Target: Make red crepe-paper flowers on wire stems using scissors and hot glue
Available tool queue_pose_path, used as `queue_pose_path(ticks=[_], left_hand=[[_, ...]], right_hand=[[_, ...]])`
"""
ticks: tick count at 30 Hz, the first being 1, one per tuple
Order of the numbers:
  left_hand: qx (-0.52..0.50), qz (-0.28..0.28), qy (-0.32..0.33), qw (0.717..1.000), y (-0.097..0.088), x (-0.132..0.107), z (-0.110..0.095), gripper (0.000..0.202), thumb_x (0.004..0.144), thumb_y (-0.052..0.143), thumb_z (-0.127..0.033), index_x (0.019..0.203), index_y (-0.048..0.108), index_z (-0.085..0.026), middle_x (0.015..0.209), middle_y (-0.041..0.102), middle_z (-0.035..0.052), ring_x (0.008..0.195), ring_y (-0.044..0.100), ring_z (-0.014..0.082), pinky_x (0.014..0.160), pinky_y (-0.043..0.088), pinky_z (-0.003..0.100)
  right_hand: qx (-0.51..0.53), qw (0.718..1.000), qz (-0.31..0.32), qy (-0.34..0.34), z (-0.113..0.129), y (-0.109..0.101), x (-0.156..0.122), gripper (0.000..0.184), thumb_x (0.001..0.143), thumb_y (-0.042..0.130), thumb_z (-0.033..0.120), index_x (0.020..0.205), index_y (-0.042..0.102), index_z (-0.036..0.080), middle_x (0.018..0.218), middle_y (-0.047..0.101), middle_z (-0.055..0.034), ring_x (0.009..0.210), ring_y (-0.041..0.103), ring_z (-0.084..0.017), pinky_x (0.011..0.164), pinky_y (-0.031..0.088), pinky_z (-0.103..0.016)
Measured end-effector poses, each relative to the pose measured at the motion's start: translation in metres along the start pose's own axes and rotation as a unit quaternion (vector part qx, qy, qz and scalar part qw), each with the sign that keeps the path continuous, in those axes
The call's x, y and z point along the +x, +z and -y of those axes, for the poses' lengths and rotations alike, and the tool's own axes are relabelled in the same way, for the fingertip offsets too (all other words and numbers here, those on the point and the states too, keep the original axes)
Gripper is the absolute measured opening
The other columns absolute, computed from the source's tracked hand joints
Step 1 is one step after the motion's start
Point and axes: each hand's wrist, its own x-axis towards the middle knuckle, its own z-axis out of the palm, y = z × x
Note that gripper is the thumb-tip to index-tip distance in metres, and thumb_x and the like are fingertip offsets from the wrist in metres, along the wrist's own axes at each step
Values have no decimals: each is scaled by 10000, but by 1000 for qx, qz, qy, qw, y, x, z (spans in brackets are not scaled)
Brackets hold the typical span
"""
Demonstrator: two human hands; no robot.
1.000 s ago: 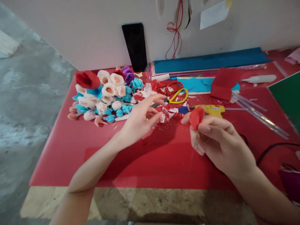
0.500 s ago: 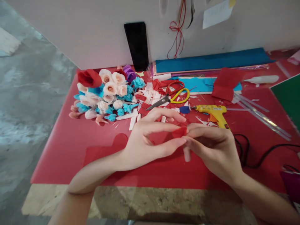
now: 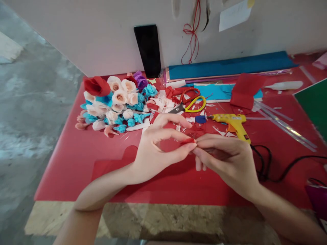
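Observation:
Between my two hands, above the red table, is a small piece of red crepe paper [image 3: 188,140], mostly covered by fingertips. My left hand [image 3: 158,149] pinches it with thumb and index finger, its other fingers loosely curved. My right hand [image 3: 227,154] grips the paper's right end between thumb and fingertips, touching the left fingertips. Below and left of my left hand lies a flat red paper sheet [image 3: 104,167] with a rounded piece [image 3: 129,152] at its upper edge. Just beyond the hands are scissors [image 3: 194,103] with red and yellow handles, blades partly hidden by my left hand.
Many paper flowers [image 3: 120,97] lie at the back left, beside paper scraps [image 3: 163,102]. A yellow glue gun [image 3: 231,119] rests behind my right hand, its black cord [image 3: 283,173] trailing right. A phone [image 3: 148,51] leans on the wall. Blue paper [image 3: 230,64] and glue sticks [image 3: 288,127] lie right.
Both hands have shifted slightly left together, fingertips still meeting. Less of the red paper shows between them, and my left hand covers more of the scissors' blades.

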Motion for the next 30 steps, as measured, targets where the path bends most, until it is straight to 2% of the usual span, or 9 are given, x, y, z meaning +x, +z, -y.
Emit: queue_pose_path(ticks=[5, 10, 15, 19, 22, 26, 30], left_hand=[[-24, 7, -50, 998, -1, 2, -2, 83, 734, 690, -156, 684, 647, -206, 955, 613, 23, 954, 583, 155, 895, 482, 354], [-53, 23, -79, 995, 0, 3, -2, 59, 748, 677, -177, 696, 660, -201, 973, 591, 46, 971, 577, 173, 803, 526, 333], [-86, 48, -107, 989, 0, 3, -4, 35, 752, 668, -165, 731, 683, -188, 985, 567, 63, 940, 579, 178, 693, 540, 300], [-97, 60, -114, 987, 0, 3, -6, 67, 749, 665, -133, 714, 684, -188, 955, 583, 56, 921, 585, 166, 717, 539, 290], [-121, 61, -128, 982, 0, 2, -6, 96, 752, 660, -114, 727, 697, -199, 943, 582, 51, 942, 578, 153, 766, 538, 275], [-155, 57, -145, 976, 2, 0, -4, 114, 751, 663, -115, 748, 715, -217, 932, 571, 46, 918, 576, 142, 780, 536, 271], [-174, 48, -158, 971, 3, -1, -3, 97, 746, 673, -124, 724, 707, -213, 918, 559, 33, 887, 571, 129, 772, 521, 265]], right_hand=[[15, 999, 8, 30, 0, -7, 3, 83, 767, 660, 150, 795, 714, 205, 670, 646, 12, 442, 503, -50, 388, 403, -157], [91, 993, 47, 63, -3, -11, 3, 150, 834, 601, 180, 800, 729, 248, 585, 597, 39, 433, 452, -41, 439, 411, -165], [108, 989, 45, 90, -2, -10, 4, 119, 800, 637, 156, 750, 721, 224, 539, 583, 46, 402, 430, -32, 410, 388, -155], [107, 989, 38, 99, -1, -9, 4, 69, 775, 667, 165, 765, 716, 212, 602, 621, 32, 396, 451, -26, 382, 379, -145], [72, 994, 20, 76, 1, -7, 3, 40, 760, 674, 169, 752, 703, 196, 603, 628, 26, 384, 455, -35, 362, 389, -152], [-55, 998, -11, -3, 0, -4, -1, 34, 745, 663, 159, 760, 684, 181, 645, 655, 2, 439, 502, -64, 379, 403, -169], [-114, 993, -12, -21, -2, -2, -3, 96, 746, 646, 146, 832, 656, 188, 656, 650, 6, 498, 537, -82, 440, 447, -179]])
